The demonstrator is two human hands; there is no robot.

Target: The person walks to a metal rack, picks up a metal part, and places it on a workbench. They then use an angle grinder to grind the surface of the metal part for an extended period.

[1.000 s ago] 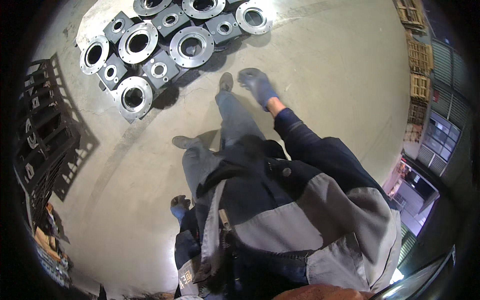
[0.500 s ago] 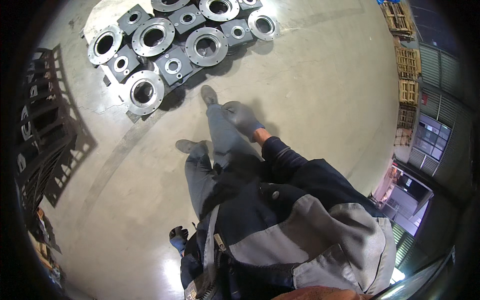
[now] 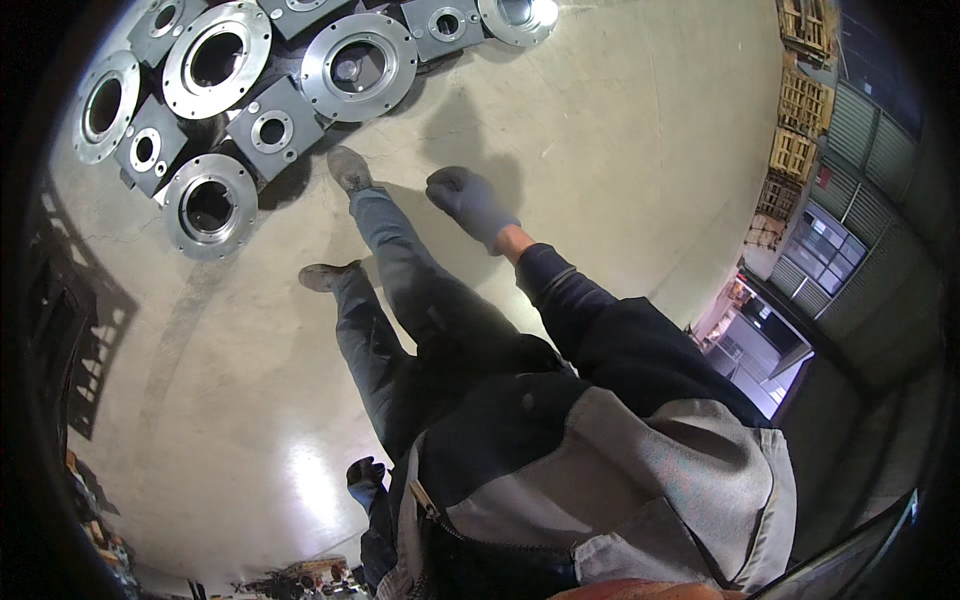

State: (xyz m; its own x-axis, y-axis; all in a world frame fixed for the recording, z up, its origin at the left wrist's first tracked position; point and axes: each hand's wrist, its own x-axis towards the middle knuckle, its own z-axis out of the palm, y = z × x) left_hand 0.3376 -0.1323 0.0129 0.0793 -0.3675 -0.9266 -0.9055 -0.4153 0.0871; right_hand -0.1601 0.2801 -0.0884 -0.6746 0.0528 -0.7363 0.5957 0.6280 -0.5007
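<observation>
My right hand [image 3: 465,205], in a grey glove, hangs out in front of me above the floor, its fingers curled into a loose fist with nothing seen in it. Low at my left side is my left hand [image 3: 366,472], gloved in dark and blue-grey, small in view, its fingers curled in as well. Neither hand touches anything. Nearest ahead of my feet stand grey metal housings [image 3: 275,128] with round machined flanges [image 3: 210,206], packed close together in rows. Their far part is cut off by the view's upper edge.
Concrete floor [image 3: 620,170] spreads around my shoes [image 3: 348,168]. Stacked wooden pallets [image 3: 800,105] line the right wall, near a window [image 3: 825,248] and a lit doorway [image 3: 755,345]. A dark rack [image 3: 55,330] stands at far left. Assorted items [image 3: 300,582] lie along the lower edge.
The housings have come nearer and shifted up and left in view as I move. My right hand has swung away from my leg. Both hands stay curled.
</observation>
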